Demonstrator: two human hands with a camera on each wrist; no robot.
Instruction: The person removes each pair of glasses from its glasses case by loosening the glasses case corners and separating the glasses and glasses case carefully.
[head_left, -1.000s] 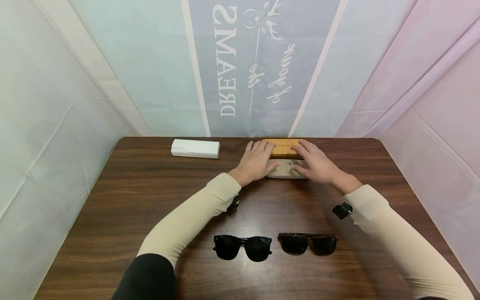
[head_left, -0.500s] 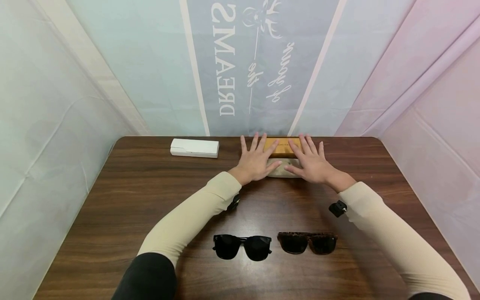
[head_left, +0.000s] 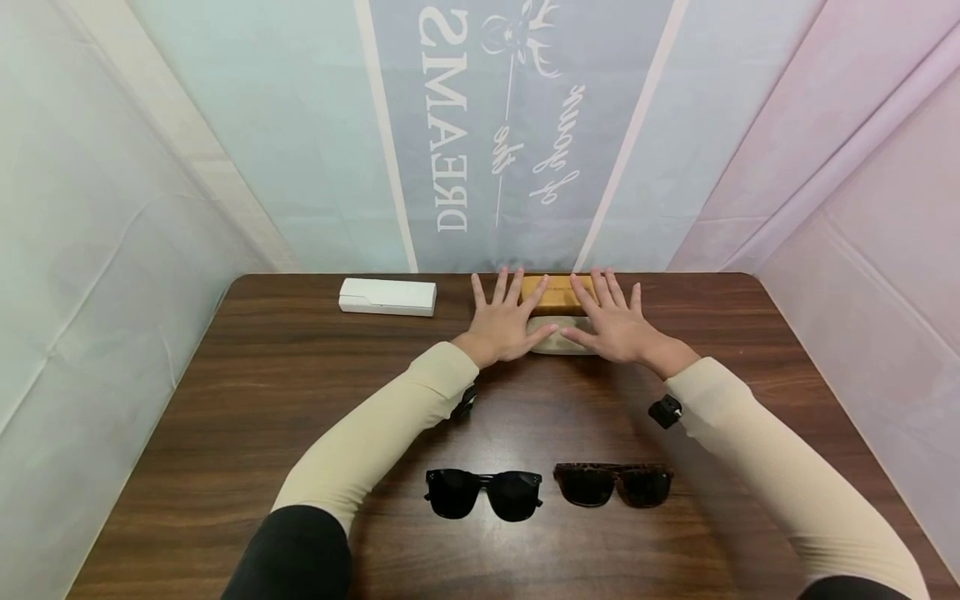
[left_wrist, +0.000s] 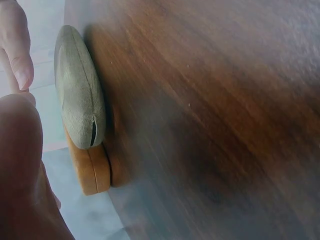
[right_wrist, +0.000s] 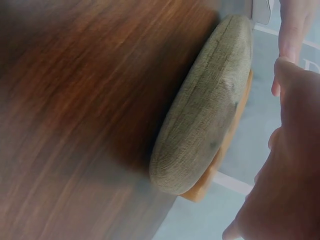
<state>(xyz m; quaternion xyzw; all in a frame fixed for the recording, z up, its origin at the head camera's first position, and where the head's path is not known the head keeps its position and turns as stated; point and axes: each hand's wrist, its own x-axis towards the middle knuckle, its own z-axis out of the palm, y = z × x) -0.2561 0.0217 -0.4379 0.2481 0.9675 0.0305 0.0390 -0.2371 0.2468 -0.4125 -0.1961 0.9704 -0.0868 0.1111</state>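
From the head camera I see my left hand (head_left: pixel 501 325) and right hand (head_left: pixel 618 329) backs up, fingers straight and spread wide, at the far side of the brown table (head_left: pixel 300 400). Partly covered by them are the yellow case (head_left: pixel 558 296), along the back edge, and the grey-beige case (head_left: pixel 561 345) just in front of it. My thumb tips nearly meet over the latter. A white case (head_left: pixel 387 297) lies off to the left. Nearer to me, black sunglasses (head_left: pixel 485 479) and tortoiseshell sunglasses (head_left: pixel 617 472) lie side by side.

From my left wrist, the grey-beige case rests on the table with a dark slit at one end, the yellow case behind it. My thumb is raised above, a gap showing between.

From my right wrist, my hand is likewise above both cases, apart from them; whether my fingertips touch the backdrop (head_left: pixel 517 167), I cannot tell
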